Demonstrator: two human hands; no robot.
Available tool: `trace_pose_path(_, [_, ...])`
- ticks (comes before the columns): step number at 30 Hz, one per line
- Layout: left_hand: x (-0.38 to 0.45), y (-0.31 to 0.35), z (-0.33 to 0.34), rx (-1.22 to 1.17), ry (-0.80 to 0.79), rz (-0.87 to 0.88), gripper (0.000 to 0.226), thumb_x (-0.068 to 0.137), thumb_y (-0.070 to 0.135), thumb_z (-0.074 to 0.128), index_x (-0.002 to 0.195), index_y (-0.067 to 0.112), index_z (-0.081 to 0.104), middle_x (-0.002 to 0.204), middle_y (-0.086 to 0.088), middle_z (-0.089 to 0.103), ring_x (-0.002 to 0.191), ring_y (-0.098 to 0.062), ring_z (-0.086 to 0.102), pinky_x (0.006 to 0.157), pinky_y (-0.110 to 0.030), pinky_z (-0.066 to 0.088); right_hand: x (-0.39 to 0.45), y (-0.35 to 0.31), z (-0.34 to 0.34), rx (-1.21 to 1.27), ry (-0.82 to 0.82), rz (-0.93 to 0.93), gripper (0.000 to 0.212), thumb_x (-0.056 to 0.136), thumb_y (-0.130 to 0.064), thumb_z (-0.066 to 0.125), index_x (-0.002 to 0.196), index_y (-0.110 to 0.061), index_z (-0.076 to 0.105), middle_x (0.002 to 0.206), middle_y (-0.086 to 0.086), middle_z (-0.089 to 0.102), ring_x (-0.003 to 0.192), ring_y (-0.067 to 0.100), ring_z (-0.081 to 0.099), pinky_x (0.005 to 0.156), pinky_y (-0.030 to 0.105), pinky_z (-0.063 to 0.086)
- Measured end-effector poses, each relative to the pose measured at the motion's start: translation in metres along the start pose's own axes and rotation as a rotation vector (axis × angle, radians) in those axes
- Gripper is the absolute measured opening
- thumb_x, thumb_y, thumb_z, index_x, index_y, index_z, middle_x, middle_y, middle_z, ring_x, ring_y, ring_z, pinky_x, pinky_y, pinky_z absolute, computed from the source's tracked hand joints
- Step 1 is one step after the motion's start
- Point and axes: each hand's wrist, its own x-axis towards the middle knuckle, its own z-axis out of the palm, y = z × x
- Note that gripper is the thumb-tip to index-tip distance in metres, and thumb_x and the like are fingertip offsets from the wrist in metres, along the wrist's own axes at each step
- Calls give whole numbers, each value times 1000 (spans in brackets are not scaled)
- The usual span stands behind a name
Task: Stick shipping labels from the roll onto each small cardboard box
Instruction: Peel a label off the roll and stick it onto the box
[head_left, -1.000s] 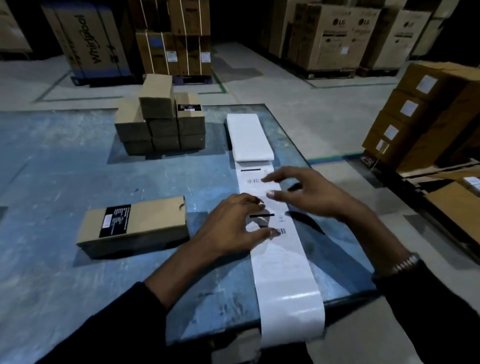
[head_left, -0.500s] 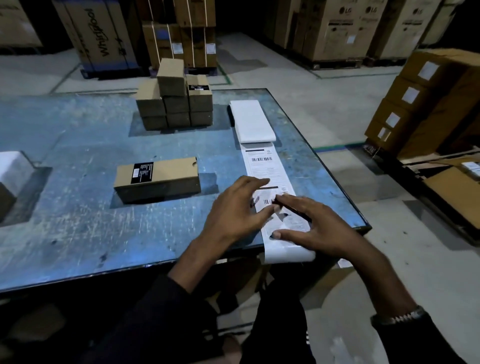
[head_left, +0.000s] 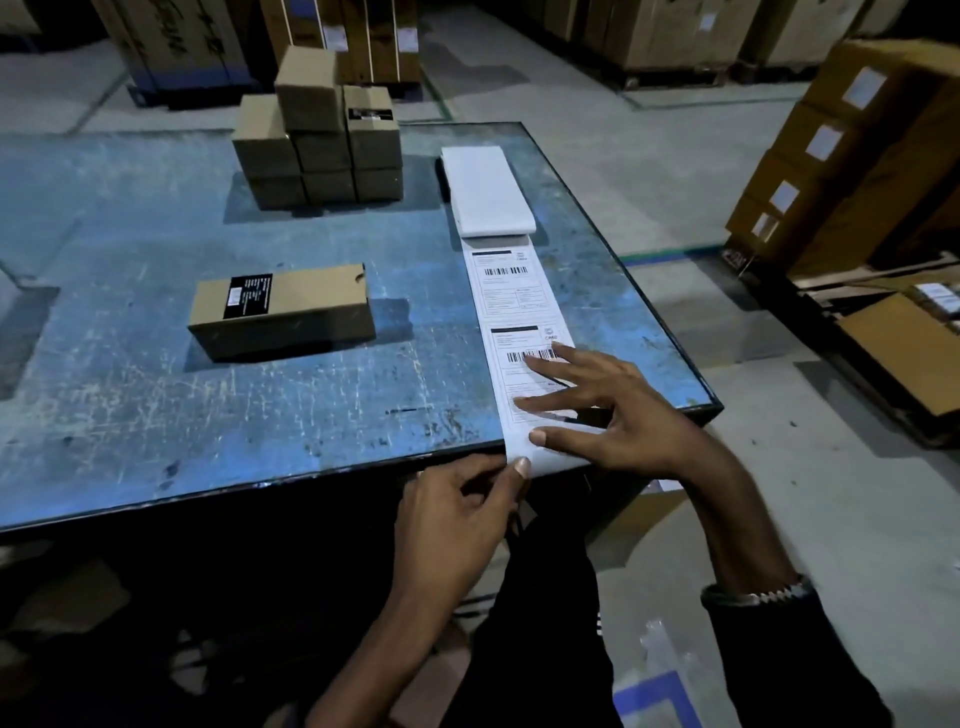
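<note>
The blue table (head_left: 156, 322) carries all task items. At its left centre lies 1 cardboard box (head_left: 283, 312) on its long side, with a black printed label (head_left: 248, 296) on its top face. Behind it, toward the far edge, stands a stack of small boxes (head_left: 319, 140); one box at the right of the stack bears a dark label on top.

To the right of the stack sits the label stock (head_left: 488, 189), a white folded or rolled pack near the far right part of the table. From it a label strip (head_left: 511, 296) runs toward the near edge. 2 printed labels with barcodes are visible on the strip; the nearer one is partly covered by fingers.

The left hand (head_left: 457, 519) is below the near table edge. Its thumb and fingers pinch the blank end of the strip where it overhangs the edge.

The right hand (head_left: 613, 410) rests flat on the strip near the table's right corner. Its fingers are straight and spread, pressing on the nearer label; it grips nothing. A metal bracelet (head_left: 758, 595) is on the right wrist.

On the floor at the far right stand larger cartons (head_left: 852, 156) with white labels.
</note>
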Motion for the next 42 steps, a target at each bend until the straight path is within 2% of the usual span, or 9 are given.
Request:
trace_pose_path(2, [-3,9,8,-363,-36,-97,5,98,24,77,101,24,81,86,-2,83,70,-23,80,59,-26,56,-8,-4,-1,24,-20,15,46,86,-72,70,127,-52,73,160,-32,43,156,-9,22,131,44,16])
trace_pose_path(4, [-3,12,14,-474,-32,-112,8,98,12,74,103,16,78,86,-7,82,65,-24,78,54,-21,54,-16,-7,-1,68,-25,22,41,90,-63,75,128,-51,73,161,-29,44,155,-11,22,132,43,13])
trace_pose_path(9, [-1,13,21,-534,-6,-76,12,99,12,71,110,10,76,92,-6,83,53,-17,71,53,-18,52,-28,-14,6,116,41,11,42,88,-68,68,125,-51,75,152,-28,56,152,-10,31,131,49,18])
trace_pose_path(18, [10,11,16,-551,-46,20,14,100,3,67,106,11,78,84,-6,80,60,-13,71,59,-20,56,-17,-22,26,148,279,11,31,87,-63,69,106,-43,84,128,-28,71,145,-3,47,118,61,38])
trace_pose_path(25, [8,9,16,-496,-66,19,14,101,1,66,109,9,73,89,-6,81,52,-16,69,53,-20,52,-18,-27,31,253,267,90,26,83,-62,70,100,-46,81,113,-29,74,143,-3,48,112,62,46])
trace_pose_path(29, [8,9,17,-519,-71,-14,15,99,1,69,112,8,72,95,-6,82,50,-18,69,51,-20,51,-16,-25,35,214,298,99,31,81,-58,67,94,-36,84,108,-28,75,142,-3,48,111,62,47])
trace_pose_path(36, [8,4,18,-582,-81,-31,20,98,-3,68,113,10,75,98,-9,83,59,-14,73,55,-24,58,-10,-29,39,211,339,96,20,85,-40,69,87,-27,84,101,-26,75,140,2,50,97,51,59])
trace_pose_path(39, [7,6,15,-578,-76,-43,20,98,-5,68,111,9,73,93,-8,83,49,-15,69,48,-21,53,-9,-33,37,156,368,79,14,88,-38,70,88,-29,81,99,-32,71,136,2,53,103,51,54])
trace_pose_path(42, [6,6,12,-529,-77,-44,21,97,-4,70,109,13,73,92,-6,83,43,-17,66,46,-20,50,-6,-33,26,126,460,114,7,97,-25,74,92,-23,78,99,-30,64,111,-3,60,97,25,51])
